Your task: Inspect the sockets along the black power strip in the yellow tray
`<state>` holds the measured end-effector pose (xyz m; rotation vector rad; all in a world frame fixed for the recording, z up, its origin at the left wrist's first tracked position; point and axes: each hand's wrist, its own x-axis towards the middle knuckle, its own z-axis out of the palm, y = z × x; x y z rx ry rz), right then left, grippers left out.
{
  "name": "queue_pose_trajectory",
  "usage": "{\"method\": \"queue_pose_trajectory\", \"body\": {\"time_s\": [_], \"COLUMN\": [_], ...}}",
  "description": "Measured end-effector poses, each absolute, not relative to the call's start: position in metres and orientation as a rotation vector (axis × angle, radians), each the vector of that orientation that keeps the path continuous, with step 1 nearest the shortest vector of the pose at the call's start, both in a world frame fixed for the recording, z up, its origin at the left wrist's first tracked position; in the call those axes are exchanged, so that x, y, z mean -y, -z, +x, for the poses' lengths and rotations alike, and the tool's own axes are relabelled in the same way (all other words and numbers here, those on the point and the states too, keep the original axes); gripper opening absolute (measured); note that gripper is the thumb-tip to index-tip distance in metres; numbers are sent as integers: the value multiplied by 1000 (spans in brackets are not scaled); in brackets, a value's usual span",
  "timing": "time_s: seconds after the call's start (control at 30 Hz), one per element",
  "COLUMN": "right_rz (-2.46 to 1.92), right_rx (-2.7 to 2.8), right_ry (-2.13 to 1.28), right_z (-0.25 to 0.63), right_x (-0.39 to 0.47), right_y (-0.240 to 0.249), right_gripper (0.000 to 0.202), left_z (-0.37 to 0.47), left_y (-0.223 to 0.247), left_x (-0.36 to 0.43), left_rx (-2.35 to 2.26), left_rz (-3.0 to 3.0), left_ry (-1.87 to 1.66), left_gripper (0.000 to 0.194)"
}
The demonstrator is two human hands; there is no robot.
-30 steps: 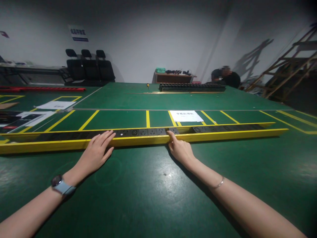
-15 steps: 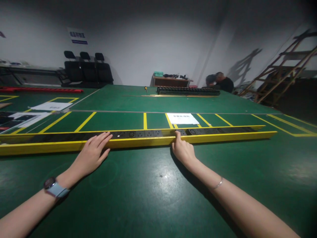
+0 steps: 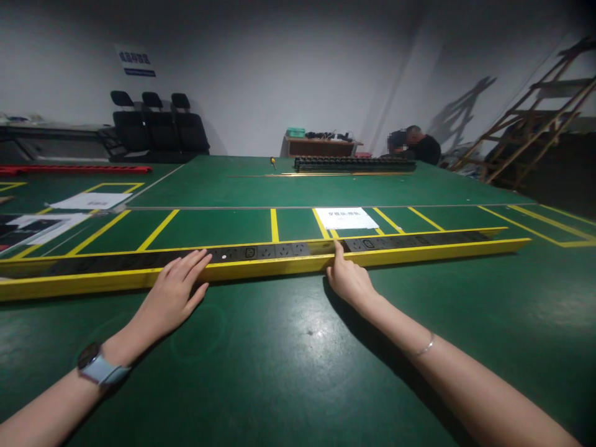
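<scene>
A long yellow metal channel lies across the green table, with black power socket modules set in a row inside it. My left hand rests over the front wall with its fingers stretched onto the modules and the thumb apart, outside the wall. My right hand reaches over the same wall further right. Its index finger points into the channel, against the end of the right-hand run of modules; the other fingers are curled. A gap in the row lies just left of that fingertip.
A white paper sign lies behind the channel among yellow tape lines. Further back are black slotted strips and a small screwdriver. A person bends down beyond the table, near a wooden ladder. Red bars lie far left.
The view has shifted slightly, moving the channel's right end rightward in the picture. Both hands keep nearly the same places on the channel, and the gap in the row looks about the same width.
</scene>
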<state>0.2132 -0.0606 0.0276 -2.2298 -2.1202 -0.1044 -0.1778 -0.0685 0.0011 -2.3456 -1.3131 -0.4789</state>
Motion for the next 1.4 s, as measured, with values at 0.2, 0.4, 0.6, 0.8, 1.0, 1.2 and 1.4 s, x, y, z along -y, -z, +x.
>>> {"method": "queue_pose_trajectory", "body": {"time_s": [0.2, 0.4, 0.6, 0.8, 1.0, 1.2, 1.4], "right_rz": [-1797, -1865, -1925, -1915, -1738, -1804, -1993], "right_rx": [2472, 2477, 2468, 2417, 2471, 2470, 2447], "right_ry": [-117, 125, 225, 234, 11, -27, 9], "right_z": [183, 171, 171, 182, 187, 181, 174], "right_x": [66, 63, 64, 64, 60, 61, 70], "right_y": [-33, -31, -32, -29, -22, -27, -35], "right_gripper": [76, 68, 64, 62, 69, 58, 63], "left_z": [-177, -176, -176, -176, -178, -178, -177], "left_y": [0, -3, -4, -5, -3, -2, -3], "left_x": [69, 71, 71, 72, 70, 70, 70], "left_rx": [1321, 1328, 1344, 1342, 1336, 1336, 1323], "left_rz": [-2334, -2338, -2352, -2363, -2370, -2372, -2366], "left_ry": [475, 482, 480, 473, 500, 521, 516], "left_gripper": [61, 61, 63, 63, 64, 63, 63]}}
